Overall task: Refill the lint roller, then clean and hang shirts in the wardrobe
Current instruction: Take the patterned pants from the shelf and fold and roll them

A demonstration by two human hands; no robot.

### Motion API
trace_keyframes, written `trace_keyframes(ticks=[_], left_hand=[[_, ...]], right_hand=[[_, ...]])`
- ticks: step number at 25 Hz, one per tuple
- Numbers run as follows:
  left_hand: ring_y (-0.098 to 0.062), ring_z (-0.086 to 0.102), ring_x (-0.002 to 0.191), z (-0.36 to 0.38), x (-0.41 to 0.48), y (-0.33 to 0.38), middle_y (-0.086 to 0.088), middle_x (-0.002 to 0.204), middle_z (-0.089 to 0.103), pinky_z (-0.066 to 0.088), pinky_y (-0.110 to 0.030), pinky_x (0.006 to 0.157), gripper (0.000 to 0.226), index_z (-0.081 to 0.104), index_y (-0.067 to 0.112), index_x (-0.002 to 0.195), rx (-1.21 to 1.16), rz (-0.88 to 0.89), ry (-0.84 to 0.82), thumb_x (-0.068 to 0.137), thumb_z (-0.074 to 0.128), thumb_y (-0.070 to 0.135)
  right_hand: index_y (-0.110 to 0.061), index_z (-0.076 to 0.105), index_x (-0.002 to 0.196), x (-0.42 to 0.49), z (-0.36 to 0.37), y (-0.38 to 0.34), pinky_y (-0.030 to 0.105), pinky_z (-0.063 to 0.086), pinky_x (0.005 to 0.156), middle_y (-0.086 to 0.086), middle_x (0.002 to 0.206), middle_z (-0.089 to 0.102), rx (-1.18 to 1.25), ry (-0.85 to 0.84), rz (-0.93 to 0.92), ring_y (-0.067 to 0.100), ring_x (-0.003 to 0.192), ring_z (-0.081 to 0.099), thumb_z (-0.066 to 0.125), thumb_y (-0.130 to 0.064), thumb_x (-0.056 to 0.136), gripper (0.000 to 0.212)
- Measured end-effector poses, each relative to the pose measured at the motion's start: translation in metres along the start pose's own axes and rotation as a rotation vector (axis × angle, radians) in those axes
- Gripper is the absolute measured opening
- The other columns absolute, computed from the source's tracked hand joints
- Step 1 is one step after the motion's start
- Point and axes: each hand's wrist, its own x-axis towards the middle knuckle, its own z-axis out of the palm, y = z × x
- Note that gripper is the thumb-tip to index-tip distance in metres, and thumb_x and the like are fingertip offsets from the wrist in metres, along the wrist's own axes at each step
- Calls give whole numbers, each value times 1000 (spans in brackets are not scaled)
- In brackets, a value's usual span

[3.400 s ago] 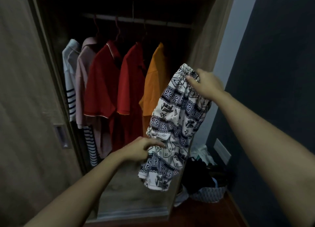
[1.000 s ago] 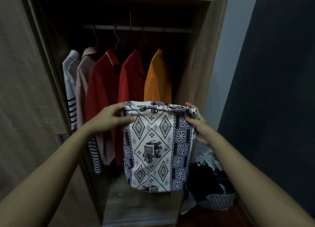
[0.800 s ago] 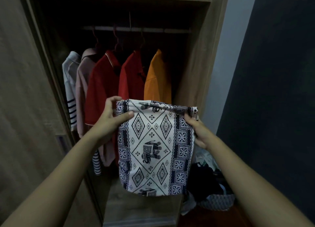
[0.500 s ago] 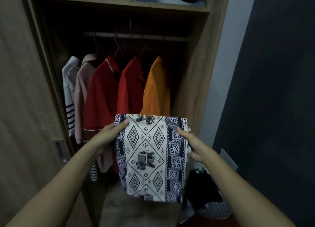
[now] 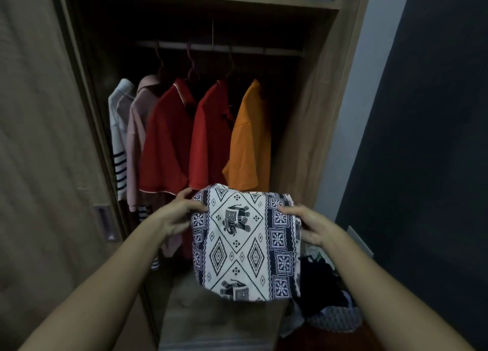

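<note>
In front of the open brown wooden wardrobe (image 5: pixel 314 129), a folded white cloth garment printed with dark blue elephants and diamonds (image 5: pixel 245 245) is held up at about waist height, below the hanging shirts and above the wardrobe's lower ledge. Its upper left edge is pinched by the left hand (image 5: pixel 177 216), thumb on the front face and fingers behind, and its right edge is gripped likewise by the right hand (image 5: pixel 309 226); both hands are closed on the cloth. On the pale hanging rail (image 5: pixel 216 48), five shirts are already hung: a white shirt with dark stripes (image 5: pixel 118 139), a pale pink shirt (image 5: pixel 137 129), two red polo shirts (image 5: pixel 169 139), and an orange shirt (image 5: pixel 248 139). No lint roller is seen. A patterned basket of dark clothes (image 5: pixel 335 316) sits on the floor at the lower right. The step in hand is judged to be the folding or stowing of this printed garment, late in the task. For the next move, the fold would have to be kept flat and both edges level while a resting place inside is chosen; a one-sided release could let the layers fall open.
</note>
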Motion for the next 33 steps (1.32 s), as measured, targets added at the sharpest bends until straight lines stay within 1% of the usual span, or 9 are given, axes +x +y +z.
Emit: trace_keyframes(ticks=[3, 6, 9, 13, 15, 18, 21, 27, 33], left_hand=[[-24, 61, 73, -1, 0, 2, -15, 93, 61, 56, -34, 57, 65, 35, 19, 134, 170, 69, 26, 82, 58, -13], [-22, 58, 67, 4, 0, 1, -16, 87, 62, 54, -31, 57, 43, 45, 21, 124, 259, 187, 46, 91, 51, -5], [-22, 62, 85, 11, -3, 0, -19, 114, 64, 50, -38, 84, 34, 58, 22, 114, 265, 242, -51, 88, 54, 0], [-29, 41, 128, 4, -5, 7, -21, 143, 33, 31, -33, 111, 120, 25, 27, 146, 987, 264, -186, 46, 90, 30], [-39, 28, 133, 9, -6, 6, -26, 142, 15, 25, -32, 114, 132, 5, 21, 151, 1333, 366, -86, 50, 90, 30], [-41, 53, 101, 23, -15, 3, -13, 111, 29, 50, -46, 86, 90, 31, 14, 140, 1595, 621, 266, 65, 81, 21], [-34, 53, 76, 32, -23, 11, -15, 92, 45, 44, -38, 51, 32, 61, 12, 88, 1847, 962, 557, 61, 77, 15], [-32, 59, 67, 56, -35, 37, -9, 84, 66, 44, -32, 42, 31, 59, 8, 76, 1741, 1238, 374, 53, 79, 11], [-29, 59, 58, 61, -48, 104, -7, 72, 67, 41, -29, 38, 19, 60, 9, 81, 1677, 1601, 641, 73, 54, 24]], right_hand=[[-31, 10, 144, 5, 2, -2, 56, 42, 98, 22, 141, 39, -69, 190, -89, 33, 119, 52, 80, -15, 62, 109], [-54, 13, 129, 10, 7, 5, 65, 30, 104, 15, 151, 23, -250, 259, -129, 35, 131, 37, 78, -43, 58, 96], [-49, 20, 127, 2, 10, -3, 60, 36, 103, 11, 145, 34, -246, 160, -193, 33, 122, 47, 80, -39, 64, 87], [-39, 34, 129, -12, 10, -18, 49, 39, 105, 6, 131, 51, -606, 13, -257, 26, 118, 52, 89, -13, 46, 104], [-35, 36, 130, -15, 12, -21, 46, 43, 102, 8, 126, 53, -737, 24, -264, 25, 113, 55, 89, -7, 43, 105], [-28, 36, 131, -19, 19, -24, 44, 47, 97, 6, 122, 55, -800, 36, -277, 22, 109, 56, 85, -3, 51, 97], [-37, 38, 130, -29, 19, -31, 38, 48, 95, 4, 126, 46, -985, 158, -348, 19, 106, 52, 81, -17, 61, 84], [-32, 18, 143, -37, 20, -2, 44, 25, 111, -2, 148, -8, -1237, 274, -512, 33, 136, 22, 86, -51, 48, 118], [-26, 43, 133, -38, 28, -83, 51, 40, 94, 5, 129, 51, -1555, 887, -1163, 32, 111, 49, 84, -40, 55, 90]])
